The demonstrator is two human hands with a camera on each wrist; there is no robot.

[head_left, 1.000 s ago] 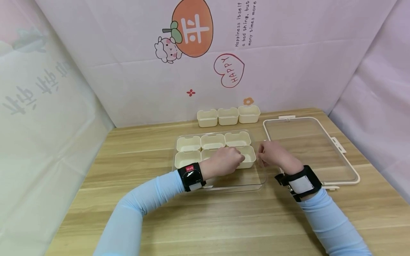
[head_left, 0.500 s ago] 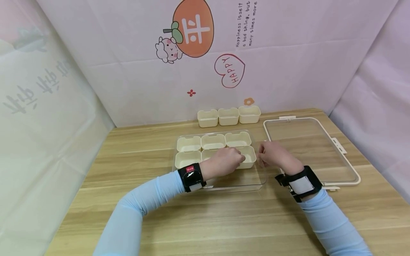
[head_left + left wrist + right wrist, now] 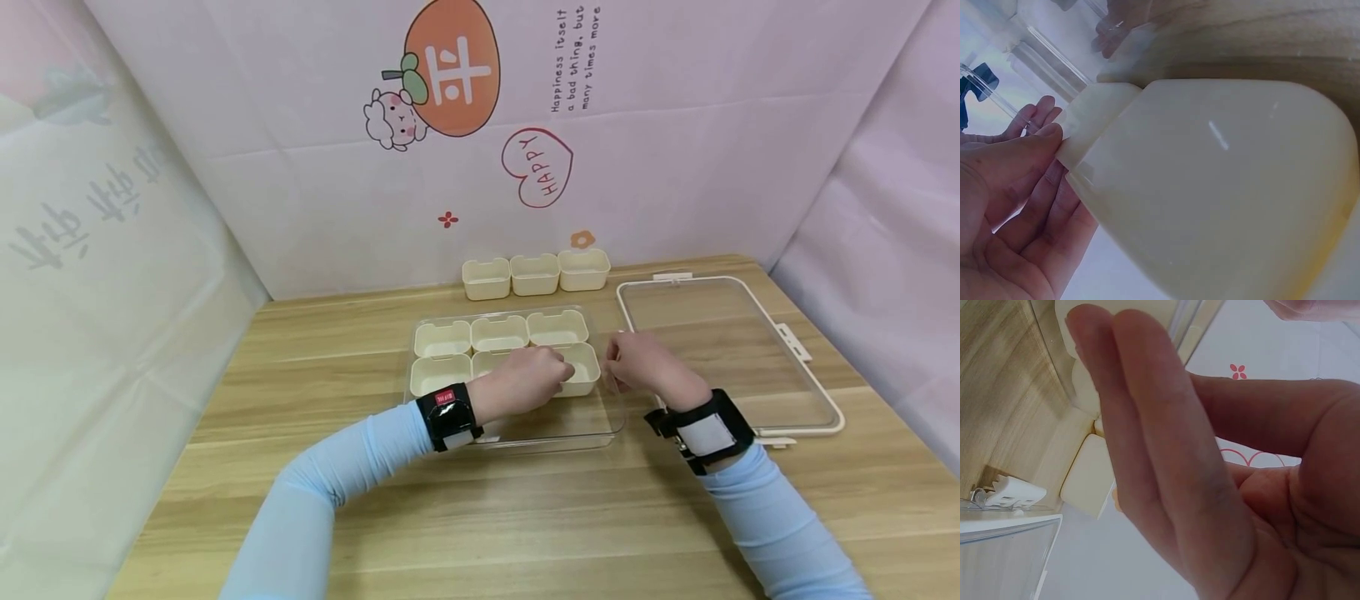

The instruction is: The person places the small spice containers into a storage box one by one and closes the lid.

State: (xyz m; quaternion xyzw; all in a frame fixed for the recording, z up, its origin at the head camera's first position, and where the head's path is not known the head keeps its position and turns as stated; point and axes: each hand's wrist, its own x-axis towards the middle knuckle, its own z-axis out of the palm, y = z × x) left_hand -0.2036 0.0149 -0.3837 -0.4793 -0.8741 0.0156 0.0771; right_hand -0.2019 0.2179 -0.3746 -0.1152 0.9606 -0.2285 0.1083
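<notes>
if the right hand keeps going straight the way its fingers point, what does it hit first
Most likely the right wall of the clear tray. The right hand points left, fingers straight, at that edge; just beyond sits the cream cup pinched by the left hand. Depth is unclear, so it may already be touching.

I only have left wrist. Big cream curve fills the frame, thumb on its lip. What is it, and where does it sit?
Observer: It's a small cream bin, the right-hand one in the near row inside the clear tray; the left hand covers its left side.
Operator: How full is the tray?
Observer: Six bins in two rows of three; the strip of tray nearest the person has none.
Operator: Any spare bins?
Observer: Three more bins stand in a row by the back wall, outside the tray.
Operator: Right hand?
Observer: The right hand is at the tray's right wall, fingers straight and holding nothing; the tray's lid lies flat to its right.
</notes>
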